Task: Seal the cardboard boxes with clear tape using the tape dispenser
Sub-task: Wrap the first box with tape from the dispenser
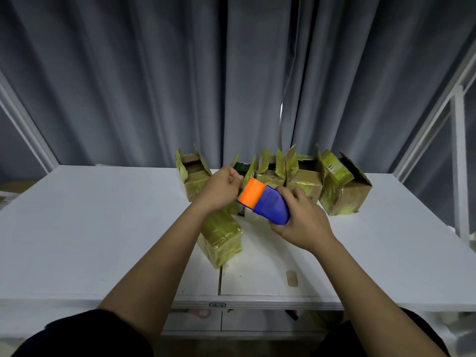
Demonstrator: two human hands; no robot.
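while raised, hands (301,217) around dispenser (265,202)

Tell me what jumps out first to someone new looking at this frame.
The orange-and-blue tape dispenser held mid-air at centre: the right hand wraps its blue body, the left hand is at its orange end. Behind it, a row of open-flapped cardboard boxes lines the far edge of the white table. One tape-wrapped box lies nearer, under the left forearm.
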